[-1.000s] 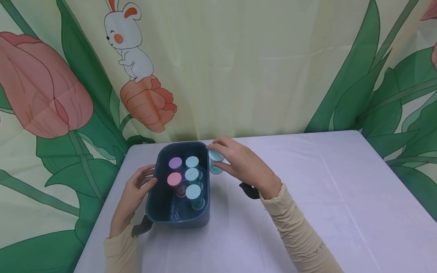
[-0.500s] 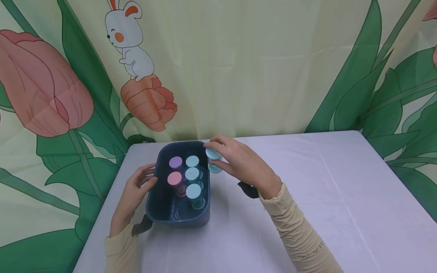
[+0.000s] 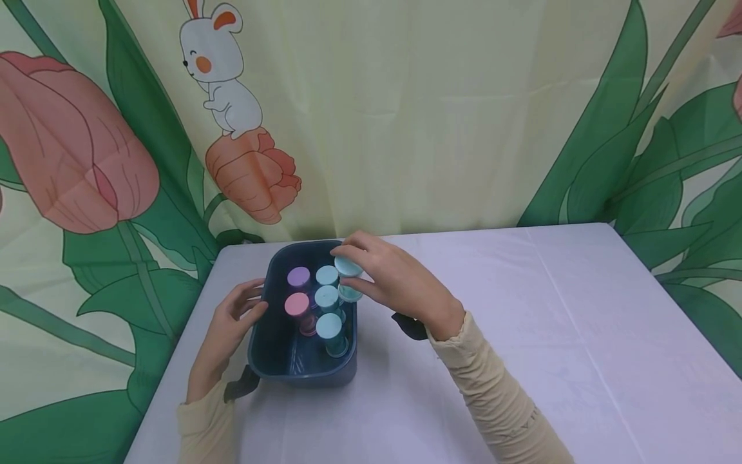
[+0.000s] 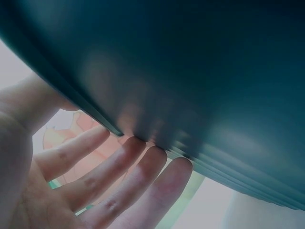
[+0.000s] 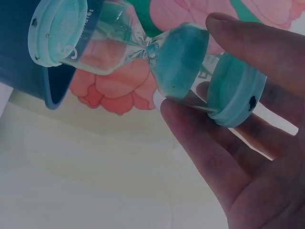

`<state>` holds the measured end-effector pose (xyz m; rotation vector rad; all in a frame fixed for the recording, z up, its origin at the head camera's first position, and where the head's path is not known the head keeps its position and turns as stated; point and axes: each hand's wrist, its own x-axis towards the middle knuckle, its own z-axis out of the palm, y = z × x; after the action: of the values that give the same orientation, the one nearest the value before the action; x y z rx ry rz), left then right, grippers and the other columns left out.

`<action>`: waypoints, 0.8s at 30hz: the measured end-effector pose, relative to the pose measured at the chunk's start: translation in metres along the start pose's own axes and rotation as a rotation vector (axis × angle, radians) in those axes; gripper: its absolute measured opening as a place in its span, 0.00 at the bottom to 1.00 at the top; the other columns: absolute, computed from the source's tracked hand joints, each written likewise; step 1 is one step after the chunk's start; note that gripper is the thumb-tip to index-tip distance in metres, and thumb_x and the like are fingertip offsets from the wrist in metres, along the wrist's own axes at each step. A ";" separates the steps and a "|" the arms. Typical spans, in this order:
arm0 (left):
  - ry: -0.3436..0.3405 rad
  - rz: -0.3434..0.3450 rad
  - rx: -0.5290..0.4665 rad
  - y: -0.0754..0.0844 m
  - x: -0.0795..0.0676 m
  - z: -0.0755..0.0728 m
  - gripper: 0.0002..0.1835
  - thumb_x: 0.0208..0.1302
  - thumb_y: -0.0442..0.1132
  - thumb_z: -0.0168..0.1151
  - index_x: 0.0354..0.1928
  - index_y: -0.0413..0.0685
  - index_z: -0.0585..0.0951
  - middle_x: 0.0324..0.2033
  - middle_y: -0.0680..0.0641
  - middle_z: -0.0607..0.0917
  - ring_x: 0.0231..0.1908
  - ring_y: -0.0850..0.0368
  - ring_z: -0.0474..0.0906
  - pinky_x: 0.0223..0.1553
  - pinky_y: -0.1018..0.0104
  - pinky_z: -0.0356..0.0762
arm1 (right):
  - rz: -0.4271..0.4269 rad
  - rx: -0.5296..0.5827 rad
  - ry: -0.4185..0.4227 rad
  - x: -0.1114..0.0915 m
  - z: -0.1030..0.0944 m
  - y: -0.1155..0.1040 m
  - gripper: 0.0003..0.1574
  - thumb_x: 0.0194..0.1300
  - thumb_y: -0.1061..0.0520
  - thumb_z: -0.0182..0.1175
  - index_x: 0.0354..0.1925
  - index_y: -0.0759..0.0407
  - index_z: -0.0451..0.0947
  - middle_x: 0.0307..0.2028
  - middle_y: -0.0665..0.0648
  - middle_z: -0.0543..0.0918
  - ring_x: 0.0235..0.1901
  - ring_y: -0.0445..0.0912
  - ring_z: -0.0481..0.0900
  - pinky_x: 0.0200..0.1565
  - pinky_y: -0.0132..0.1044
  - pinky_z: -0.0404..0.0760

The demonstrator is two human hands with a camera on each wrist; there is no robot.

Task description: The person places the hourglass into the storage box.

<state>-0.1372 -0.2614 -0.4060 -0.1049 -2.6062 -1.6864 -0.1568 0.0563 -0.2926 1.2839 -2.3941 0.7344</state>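
Note:
My right hand (image 3: pixel 390 276) pinches a teal sand timer (image 5: pixel 183 59) near its upper end, thumb on one side and fingers on the other. The timer is over the right rim of a dark blue plastic bin (image 3: pixel 301 379); in the right wrist view its lower cap overlaps the bin's edge. Inside the bin stand several more sand timers: a purple one (image 3: pixel 298 277), a pink one (image 3: pixel 297 305) and teal ones (image 3: pixel 329 327). My left hand (image 3: pixel 227 328) rests against the bin's left side, its fingertips (image 4: pixel 176 169) touching the outer wall with fingers fairly straight.
The bin stands at the left part of a table with a white cloth (image 3: pixel 493 361). Behind it hangs a curtain (image 3: pixel 440 129) printed with tulips, leaves and a rabbit on a carrot. The table's back edge lies close behind the bin.
My right hand has moved left with the teal sand timer, from beside the bin's right wall to over its rim. My left hand and the bin have stayed in place.

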 end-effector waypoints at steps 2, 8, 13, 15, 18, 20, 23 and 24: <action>-0.001 -0.004 0.000 0.000 0.000 0.000 0.29 0.62 0.49 0.59 0.64 0.55 0.65 0.57 0.46 0.71 0.55 0.48 0.68 0.54 0.42 0.66 | -0.002 0.006 -0.003 0.001 0.002 -0.002 0.30 0.54 0.55 0.68 0.55 0.59 0.73 0.47 0.52 0.74 0.45 0.39 0.72 0.47 0.29 0.75; -0.001 -0.007 -0.004 0.002 -0.001 0.001 0.29 0.62 0.49 0.59 0.64 0.56 0.65 0.58 0.46 0.71 0.55 0.48 0.68 0.54 0.41 0.66 | -0.020 0.015 -0.007 0.006 0.006 -0.007 0.30 0.54 0.56 0.68 0.55 0.59 0.73 0.45 0.51 0.74 0.43 0.38 0.72 0.46 0.27 0.74; 0.000 -0.008 -0.003 0.003 -0.001 0.001 0.29 0.62 0.49 0.59 0.64 0.56 0.65 0.57 0.46 0.71 0.55 0.47 0.68 0.54 0.41 0.65 | -0.024 0.007 -0.020 0.011 0.010 -0.012 0.30 0.53 0.55 0.69 0.54 0.58 0.74 0.45 0.51 0.74 0.43 0.38 0.73 0.46 0.25 0.73; 0.000 -0.009 -0.005 0.003 -0.001 0.001 0.29 0.62 0.49 0.59 0.64 0.55 0.65 0.57 0.46 0.71 0.55 0.47 0.68 0.54 0.41 0.65 | -0.025 0.009 -0.031 0.013 0.011 -0.013 0.30 0.53 0.54 0.68 0.55 0.58 0.74 0.45 0.51 0.74 0.44 0.39 0.73 0.47 0.25 0.73; 0.003 -0.007 -0.005 0.003 -0.001 0.001 0.29 0.62 0.49 0.59 0.64 0.55 0.65 0.57 0.46 0.71 0.55 0.47 0.68 0.54 0.41 0.66 | -0.030 0.022 -0.040 0.015 0.013 -0.015 0.30 0.54 0.53 0.68 0.55 0.58 0.73 0.46 0.51 0.74 0.45 0.39 0.73 0.47 0.25 0.73; 0.003 -0.006 -0.007 0.002 0.000 0.001 0.29 0.62 0.48 0.59 0.64 0.55 0.65 0.57 0.46 0.71 0.55 0.48 0.68 0.54 0.42 0.66 | -0.038 0.031 -0.049 0.016 0.015 -0.017 0.29 0.54 0.54 0.67 0.55 0.58 0.73 0.46 0.51 0.74 0.45 0.39 0.73 0.48 0.25 0.72; 0.001 -0.007 -0.008 0.002 0.000 0.001 0.28 0.62 0.48 0.59 0.64 0.55 0.65 0.57 0.46 0.71 0.55 0.48 0.68 0.54 0.42 0.66 | -0.053 0.032 -0.064 0.018 0.018 -0.019 0.29 0.54 0.54 0.67 0.54 0.58 0.74 0.45 0.50 0.75 0.45 0.39 0.73 0.48 0.24 0.72; 0.000 -0.007 -0.006 0.002 0.000 0.001 0.28 0.62 0.48 0.59 0.64 0.55 0.65 0.57 0.46 0.71 0.55 0.48 0.68 0.54 0.42 0.66 | -0.057 0.033 -0.071 0.019 0.020 -0.020 0.29 0.54 0.54 0.67 0.54 0.57 0.74 0.45 0.50 0.75 0.45 0.39 0.73 0.48 0.24 0.72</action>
<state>-0.1373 -0.2596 -0.4047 -0.0960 -2.6046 -1.6966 -0.1513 0.0233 -0.2935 1.4082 -2.3994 0.7256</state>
